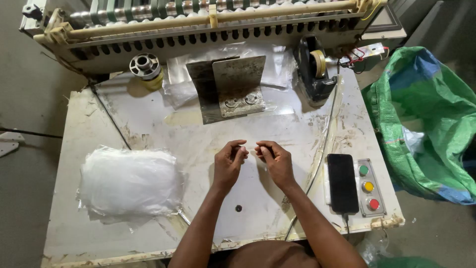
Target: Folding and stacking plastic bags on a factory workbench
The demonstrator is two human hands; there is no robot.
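Worn, scratched white tabletop (148,238), stained and scuffed, backed by a long cream machine (208,34) with a slotted rail and rollers along the far edge. Just in front of that machine: a bent metal bracket (233,89), a tape dispenser (315,69) to its right, a metal spool (145,67) to its left, loose clear film (277,64) behind.

Nearer than the bracket, over bare tabletop: left hand (229,161) and right hand (275,159), fingertips pinched and nearly meeting. Each grip drawn together, seemingly on something tiny or transparent; what, impossible to tell.

Well left of the bracket and nearer: a stack of clear plastic bags (130,181), flat on the tabletop, well apart from both hands. Judged very light, limp, slippery; sheets likely to cling together and slide off one another. Best taken by pinching a single edge or corner, peeling upward, rather than grabbing the middle. Not fragile, but easily creased.

Right of the bracket, near the tabletop's edge: a black phone (342,182) on a cable, beside a panel of three buttons (369,187), green, yellow, red. Further right, on the floor, a green woven sack (426,124), cut off by the frame.

Hard to make out: anything between the fingertips, the count of bags, film edges against the pale surface. Underside of the machine hidden.
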